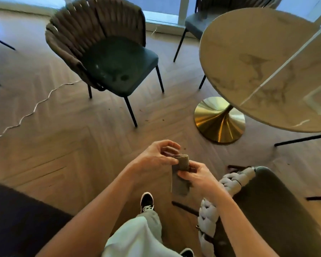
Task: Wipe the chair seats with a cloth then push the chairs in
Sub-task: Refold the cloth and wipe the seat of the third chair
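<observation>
A small grey-brown cloth (180, 180) hangs folded between both my hands at the lower middle of the view. My left hand (159, 156) pinches its rolled top edge, and my right hand (198, 176) grips it from the right side. A chair (117, 65) with a dark seat and a brown woven back stands ahead on the left, turned away from the table, with spots on its seat. A second chair (267, 206) with a pale braided back is close at my lower right. A third chair (198, 21) stands behind the table.
A round marble table (248, 43) on a gold pedestal base (219, 121) fills the upper right. A white wavy cable (32, 112) runs across the herringbone wood floor at left. A dark piece of furniture (17, 219) sits at the lower left. My shoe (146, 201) is below the cloth.
</observation>
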Demonstrator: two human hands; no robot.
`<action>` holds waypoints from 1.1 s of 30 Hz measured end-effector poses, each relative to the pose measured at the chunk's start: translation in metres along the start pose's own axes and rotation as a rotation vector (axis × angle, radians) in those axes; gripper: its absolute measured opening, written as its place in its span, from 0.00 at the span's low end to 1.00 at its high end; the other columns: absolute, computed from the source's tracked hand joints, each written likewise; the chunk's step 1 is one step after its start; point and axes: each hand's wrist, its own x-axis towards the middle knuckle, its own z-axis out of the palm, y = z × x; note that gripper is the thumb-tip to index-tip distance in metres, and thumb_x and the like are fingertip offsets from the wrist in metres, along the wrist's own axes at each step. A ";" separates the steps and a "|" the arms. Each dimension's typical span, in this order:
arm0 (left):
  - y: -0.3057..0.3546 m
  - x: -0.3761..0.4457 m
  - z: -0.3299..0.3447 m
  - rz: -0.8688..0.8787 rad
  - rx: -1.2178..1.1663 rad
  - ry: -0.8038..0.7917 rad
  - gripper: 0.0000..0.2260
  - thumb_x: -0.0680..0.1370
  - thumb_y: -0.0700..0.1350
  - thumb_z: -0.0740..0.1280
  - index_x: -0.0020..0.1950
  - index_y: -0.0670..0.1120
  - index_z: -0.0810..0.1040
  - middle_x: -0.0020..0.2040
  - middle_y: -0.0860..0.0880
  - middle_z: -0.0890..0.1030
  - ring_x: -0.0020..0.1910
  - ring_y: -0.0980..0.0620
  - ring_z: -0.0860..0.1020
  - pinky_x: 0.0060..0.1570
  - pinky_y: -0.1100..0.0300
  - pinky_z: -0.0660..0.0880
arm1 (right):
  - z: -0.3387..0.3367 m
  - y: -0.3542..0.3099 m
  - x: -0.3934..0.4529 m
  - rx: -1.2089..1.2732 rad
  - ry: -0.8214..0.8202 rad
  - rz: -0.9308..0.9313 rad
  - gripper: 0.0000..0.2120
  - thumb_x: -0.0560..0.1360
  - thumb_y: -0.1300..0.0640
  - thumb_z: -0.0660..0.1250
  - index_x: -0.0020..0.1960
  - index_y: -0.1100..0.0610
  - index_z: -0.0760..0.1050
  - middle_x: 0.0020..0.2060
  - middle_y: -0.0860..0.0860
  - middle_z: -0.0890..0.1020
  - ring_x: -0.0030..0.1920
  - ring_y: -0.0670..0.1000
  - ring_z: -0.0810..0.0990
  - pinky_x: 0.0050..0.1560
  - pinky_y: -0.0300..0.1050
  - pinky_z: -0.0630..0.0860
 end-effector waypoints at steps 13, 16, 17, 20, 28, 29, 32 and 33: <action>-0.031 0.047 -0.136 -0.365 -0.154 0.557 0.05 0.77 0.41 0.68 0.53 0.44 0.79 0.46 0.45 0.81 0.42 0.52 0.78 0.39 0.62 0.77 | 0.010 -0.099 0.187 0.324 0.035 0.082 0.09 0.77 0.59 0.67 0.57 0.59 0.77 0.46 0.58 0.83 0.46 0.56 0.83 0.39 0.48 0.80; -0.037 0.080 -0.164 -0.413 -0.234 0.612 0.05 0.78 0.40 0.68 0.53 0.44 0.79 0.45 0.45 0.80 0.41 0.52 0.78 0.39 0.61 0.76 | 0.004 -0.130 0.248 0.261 -0.024 0.074 0.08 0.77 0.63 0.66 0.56 0.59 0.78 0.45 0.56 0.83 0.46 0.56 0.82 0.44 0.50 0.81; -0.038 0.095 -0.175 -0.432 -0.260 0.634 0.05 0.78 0.40 0.68 0.53 0.44 0.79 0.44 0.45 0.80 0.41 0.51 0.78 0.39 0.60 0.76 | 0.001 -0.142 0.271 0.228 -0.049 0.072 0.09 0.77 0.64 0.66 0.56 0.58 0.77 0.46 0.56 0.83 0.47 0.55 0.82 0.46 0.50 0.81; -0.036 0.150 -0.209 -0.480 -0.324 0.729 0.06 0.78 0.40 0.67 0.54 0.43 0.78 0.45 0.44 0.80 0.42 0.50 0.78 0.39 0.59 0.76 | -0.010 -0.177 0.348 0.109 -0.114 0.054 0.10 0.76 0.64 0.66 0.56 0.54 0.77 0.48 0.54 0.83 0.50 0.54 0.82 0.48 0.49 0.81; -0.013 0.289 -0.281 -0.520 -0.554 0.884 0.08 0.79 0.40 0.66 0.57 0.43 0.76 0.45 0.42 0.79 0.44 0.47 0.77 0.42 0.57 0.76 | -0.045 -0.277 0.524 -0.182 -0.244 -0.059 0.15 0.77 0.62 0.66 0.62 0.53 0.75 0.53 0.52 0.82 0.55 0.53 0.80 0.56 0.54 0.79; -0.012 0.302 -0.289 -0.518 -0.554 0.895 0.07 0.79 0.41 0.66 0.56 0.44 0.76 0.45 0.43 0.78 0.44 0.48 0.77 0.41 0.58 0.75 | -0.046 -0.287 0.542 -0.219 -0.236 -0.098 0.14 0.77 0.63 0.65 0.60 0.51 0.76 0.51 0.51 0.82 0.54 0.51 0.80 0.55 0.51 0.79; -0.020 0.337 -0.316 -0.533 -0.557 0.978 0.03 0.79 0.41 0.65 0.52 0.47 0.77 0.46 0.45 0.79 0.44 0.49 0.76 0.43 0.59 0.75 | -0.052 -0.305 0.593 -0.364 -0.159 -0.227 0.12 0.77 0.63 0.64 0.49 0.45 0.76 0.45 0.51 0.81 0.48 0.51 0.80 0.49 0.48 0.81; -0.026 0.348 -0.325 -0.545 -0.555 1.012 0.03 0.79 0.41 0.65 0.51 0.48 0.77 0.46 0.45 0.79 0.45 0.49 0.77 0.43 0.59 0.75 | -0.056 -0.307 0.613 -0.407 -0.132 -0.257 0.11 0.76 0.63 0.65 0.46 0.46 0.76 0.43 0.53 0.81 0.46 0.53 0.81 0.48 0.51 0.81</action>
